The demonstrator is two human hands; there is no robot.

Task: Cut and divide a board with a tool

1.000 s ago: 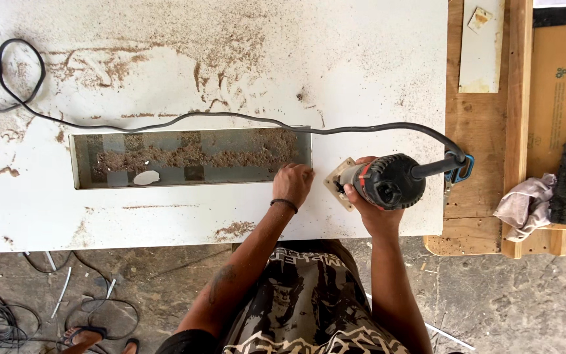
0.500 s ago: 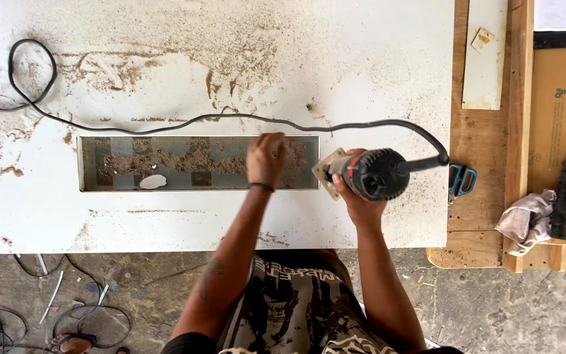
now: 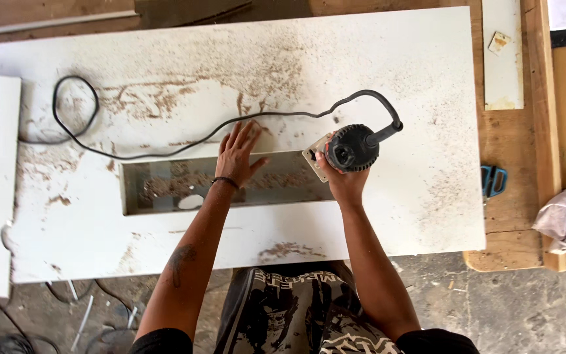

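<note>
Change since the earlier frame: the left hand [image 3: 238, 156] had been shifted up from over the slot to the slot's upper edge, and the router [image 3: 348, 149] had been brought leftward to the slot's right end, its cable now looped above it.
Left hand: it was laid flat, palm down, fingers spread apart and pointed toward the top of the frame, near the centre; nothing was clamped in it. A dark band was seen at the wrist.
Left arm: it was stretched straight up from the lower left of centre, a tattoo shown on the forearm.
Right hand [image 3: 343, 185]: it was closed around the lower side of the router, just right of centre; the fingers were mostly hidden under the tool.
Right arm: it was raised from the lower right, angled slightly leftward.
Router: a dark round body on a pale square base was set at the right end of the slot.
Slot [image 3: 165, 187]: a long rectangular cutout was seen left of centre in the white panel [image 3: 420, 118].
Cable [image 3: 165, 141]: it was trailed from the router across the panel to a loop in the upper left.
Sawdust [image 3: 263, 65]: it was scattered over the panel's upper middle.
Cloth [image 3: 565, 219]: it was crumpled at the right edge.
</note>
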